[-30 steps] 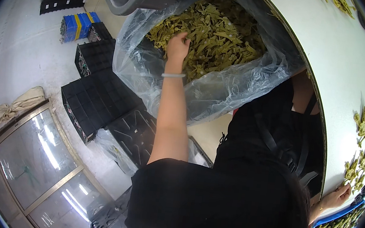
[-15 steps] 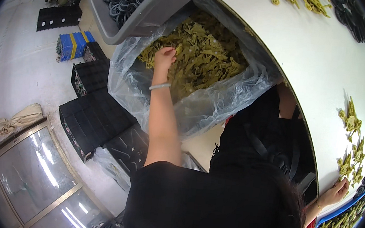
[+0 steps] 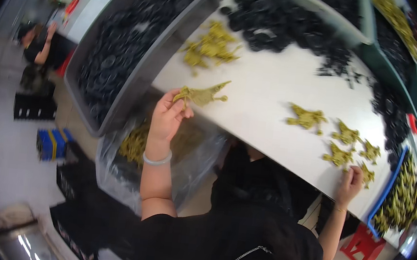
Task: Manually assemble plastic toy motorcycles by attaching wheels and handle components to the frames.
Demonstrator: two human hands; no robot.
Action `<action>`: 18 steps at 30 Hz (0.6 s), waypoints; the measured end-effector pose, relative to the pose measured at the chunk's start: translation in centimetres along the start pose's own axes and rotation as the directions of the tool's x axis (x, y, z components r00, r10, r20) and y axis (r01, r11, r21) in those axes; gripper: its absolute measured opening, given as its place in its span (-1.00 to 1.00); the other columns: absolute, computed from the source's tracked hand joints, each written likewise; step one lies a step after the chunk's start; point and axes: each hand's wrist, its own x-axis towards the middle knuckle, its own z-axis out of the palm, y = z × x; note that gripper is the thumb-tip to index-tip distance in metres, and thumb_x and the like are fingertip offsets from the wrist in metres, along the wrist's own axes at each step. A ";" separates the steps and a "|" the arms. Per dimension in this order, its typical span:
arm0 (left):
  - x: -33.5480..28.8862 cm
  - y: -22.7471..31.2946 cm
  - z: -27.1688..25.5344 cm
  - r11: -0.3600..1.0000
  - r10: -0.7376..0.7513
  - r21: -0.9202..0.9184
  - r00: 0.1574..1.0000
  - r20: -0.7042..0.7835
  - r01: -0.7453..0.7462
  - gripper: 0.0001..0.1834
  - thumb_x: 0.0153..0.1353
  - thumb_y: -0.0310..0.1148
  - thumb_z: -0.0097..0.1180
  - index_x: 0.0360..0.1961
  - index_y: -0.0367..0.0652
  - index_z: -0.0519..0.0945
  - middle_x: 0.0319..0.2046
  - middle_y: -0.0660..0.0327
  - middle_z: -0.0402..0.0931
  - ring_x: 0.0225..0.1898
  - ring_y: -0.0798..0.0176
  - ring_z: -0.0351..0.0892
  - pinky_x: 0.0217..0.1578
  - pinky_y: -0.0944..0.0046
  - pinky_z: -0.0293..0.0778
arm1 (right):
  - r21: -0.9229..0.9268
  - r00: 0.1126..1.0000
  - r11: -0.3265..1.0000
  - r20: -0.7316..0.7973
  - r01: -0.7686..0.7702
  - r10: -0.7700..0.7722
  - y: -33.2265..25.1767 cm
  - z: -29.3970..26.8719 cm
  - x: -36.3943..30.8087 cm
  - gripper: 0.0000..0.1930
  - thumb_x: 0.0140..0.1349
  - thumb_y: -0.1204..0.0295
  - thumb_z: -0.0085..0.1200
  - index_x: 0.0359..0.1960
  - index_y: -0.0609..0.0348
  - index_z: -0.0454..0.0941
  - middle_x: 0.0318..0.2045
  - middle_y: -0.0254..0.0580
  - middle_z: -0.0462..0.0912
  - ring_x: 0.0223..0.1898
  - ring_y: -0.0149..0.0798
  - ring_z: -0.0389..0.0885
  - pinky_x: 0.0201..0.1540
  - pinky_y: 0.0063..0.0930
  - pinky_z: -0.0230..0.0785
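Note:
My left hand (image 3: 165, 118) pinches an olive-yellow moulded plastic part (image 3: 203, 95) by one end, above the near left edge of the white table (image 3: 269, 83). The part's pointed end slants up to the right. Below that hand, a clear plastic bag (image 3: 189, 171) contains more such yellow parts (image 3: 135, 142). My right hand (image 3: 349, 188) is at the table's right side, fingers curled closed against a small yellow part (image 3: 367, 174); whether it grips that part is hidden. Several similar parts (image 3: 339, 154) lie just beyond it, and another one (image 3: 306, 117) farther left.
A grey bin (image 3: 144, 67) of black wheels stands at the left. Loose black wheels (image 3: 265, 22) line the table's far side. A yellow pile (image 3: 209, 46) lies near the bin. A blue-edged tray (image 3: 400, 196) of yellow parts is at right, above a red stool (image 3: 363, 245). A person (image 3: 42, 46) sits far left.
My left hand has come up out of the bag with a yellow part and is now over the table edge. The view has swung toward the table. My right hand remains beside the yellow parts.

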 end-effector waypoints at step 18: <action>14.5 -1.7 16.2 -0.330 0.224 0.774 0.752 0.620 -0.540 -0.62 -0.02 -0.35 0.23 -0.11 -0.10 0.57 -0.14 0.12 0.52 -0.02 -0.02 0.43 0.01 0.04 0.31 | -0.483 0.884 0.796 -0.090 0.365 -0.459 -3.5 -7.3 16.1 -0.86 0.03 0.51 0.17 -0.34 0.13 0.57 -0.46 -0.15 0.54 -0.31 -0.19 0.51 -0.19 -0.27 0.36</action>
